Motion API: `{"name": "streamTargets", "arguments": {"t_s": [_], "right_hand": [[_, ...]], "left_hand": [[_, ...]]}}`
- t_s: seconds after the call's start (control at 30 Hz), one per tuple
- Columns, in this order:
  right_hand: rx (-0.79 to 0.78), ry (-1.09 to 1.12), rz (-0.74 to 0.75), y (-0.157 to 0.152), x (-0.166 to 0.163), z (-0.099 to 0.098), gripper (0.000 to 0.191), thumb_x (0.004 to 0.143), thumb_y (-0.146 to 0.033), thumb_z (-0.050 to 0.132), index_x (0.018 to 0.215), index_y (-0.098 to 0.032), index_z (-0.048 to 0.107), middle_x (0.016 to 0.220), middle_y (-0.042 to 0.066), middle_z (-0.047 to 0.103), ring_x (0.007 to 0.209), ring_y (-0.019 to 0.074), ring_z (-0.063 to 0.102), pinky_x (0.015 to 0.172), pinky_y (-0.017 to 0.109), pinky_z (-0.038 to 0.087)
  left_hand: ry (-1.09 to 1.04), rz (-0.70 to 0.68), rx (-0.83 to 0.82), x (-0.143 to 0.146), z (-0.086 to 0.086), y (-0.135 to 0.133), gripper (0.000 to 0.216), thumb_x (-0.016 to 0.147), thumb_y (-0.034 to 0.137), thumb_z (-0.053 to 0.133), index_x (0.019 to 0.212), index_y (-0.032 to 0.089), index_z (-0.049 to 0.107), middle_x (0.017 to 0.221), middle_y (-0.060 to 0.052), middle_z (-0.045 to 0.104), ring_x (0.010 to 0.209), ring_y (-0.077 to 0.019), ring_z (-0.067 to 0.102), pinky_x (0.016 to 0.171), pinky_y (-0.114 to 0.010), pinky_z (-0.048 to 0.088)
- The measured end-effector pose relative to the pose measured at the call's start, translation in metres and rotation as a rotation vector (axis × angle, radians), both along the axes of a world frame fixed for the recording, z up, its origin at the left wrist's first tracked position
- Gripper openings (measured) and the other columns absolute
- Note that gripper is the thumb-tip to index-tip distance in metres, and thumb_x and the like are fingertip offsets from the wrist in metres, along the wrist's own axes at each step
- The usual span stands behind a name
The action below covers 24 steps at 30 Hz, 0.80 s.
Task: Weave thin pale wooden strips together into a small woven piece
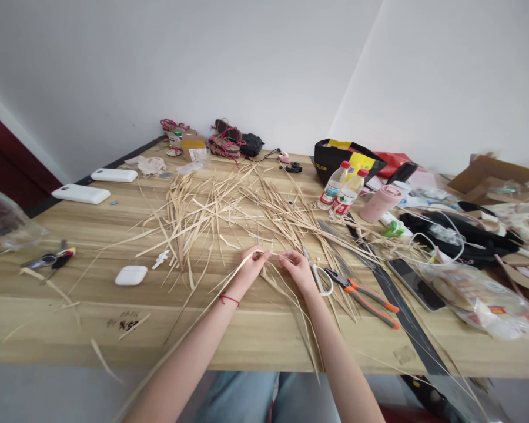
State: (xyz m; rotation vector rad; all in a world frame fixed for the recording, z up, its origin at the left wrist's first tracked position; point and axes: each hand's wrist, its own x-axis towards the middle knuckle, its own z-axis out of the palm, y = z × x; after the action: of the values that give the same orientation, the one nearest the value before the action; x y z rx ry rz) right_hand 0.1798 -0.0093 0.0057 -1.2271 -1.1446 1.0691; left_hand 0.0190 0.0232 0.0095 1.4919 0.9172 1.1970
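Note:
My left hand (250, 269) and my right hand (298, 270) meet low over the front of the table, a short gap between them. Both pinch a pale straw strip (275, 254) that spans that gap. From my left hand a long strip trails down along the forearm toward the lower left. More strips hang from near my right hand over the table's edge. Just beyond both hands lies a loose pile of dry straw strips (203, 202). White-handled scissors (324, 281) rest to the right of my right hand, with orange-and-grey pliers (370, 298) beside them.
A white earbud case (131, 275) sits left of my hands. Two water bottles (341, 191), a pink tumbler (380, 203), a phone (415, 284) and a plastic bag (480, 299) crowd the right. Two white power banks (81, 194) lie at the far left.

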Motion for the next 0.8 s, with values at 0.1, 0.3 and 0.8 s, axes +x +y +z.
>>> {"name": "streamTargets", "arguments": {"t_s": [0.1, 0.3, 0.8], "right_hand": [[-0.006, 0.031, -0.039, 0.002, 0.002, -0.002, 0.033, 0.064, -0.045, 0.072, 0.079, -0.017, 0.065, 0.065, 0.001, 0.062, 0.058, 0.0131, 0.054, 0.058, 0.026, 0.043], [-0.004, 0.089, -0.086, 0.003, 0.003, 0.0, 0.03, 0.063, -0.044, 0.073, 0.078, -0.018, 0.067, 0.062, 0.0, 0.063, 0.055, 0.0126, 0.052, 0.059, 0.026, 0.042], [0.029, 0.089, -0.078, 0.005, 0.001, -0.002, 0.021, 0.071, -0.039, 0.065, 0.074, -0.018, 0.066, 0.058, -0.001, 0.061, 0.053, 0.0124, 0.049, 0.055, 0.025, 0.039]], "left_hand": [[-0.056, 0.028, -0.038, 0.001, -0.003, 0.002, 0.027, 0.076, 0.042, 0.065, 0.074, 0.015, 0.061, 0.059, 0.002, 0.052, 0.049, -0.0083, 0.044, 0.046, -0.019, 0.034], [-0.138, 0.082, -0.123, 0.001, -0.005, 0.008, 0.032, 0.07, 0.046, 0.069, 0.07, 0.015, 0.061, 0.058, 0.003, 0.053, 0.047, -0.0077, 0.044, 0.045, -0.02, 0.034], [-0.171, 0.039, -0.247, 0.002, -0.004, 0.011, 0.037, 0.061, 0.04, 0.077, 0.086, 0.013, 0.07, 0.076, -0.006, 0.068, 0.046, -0.0074, 0.049, 0.044, -0.022, 0.039]]}}
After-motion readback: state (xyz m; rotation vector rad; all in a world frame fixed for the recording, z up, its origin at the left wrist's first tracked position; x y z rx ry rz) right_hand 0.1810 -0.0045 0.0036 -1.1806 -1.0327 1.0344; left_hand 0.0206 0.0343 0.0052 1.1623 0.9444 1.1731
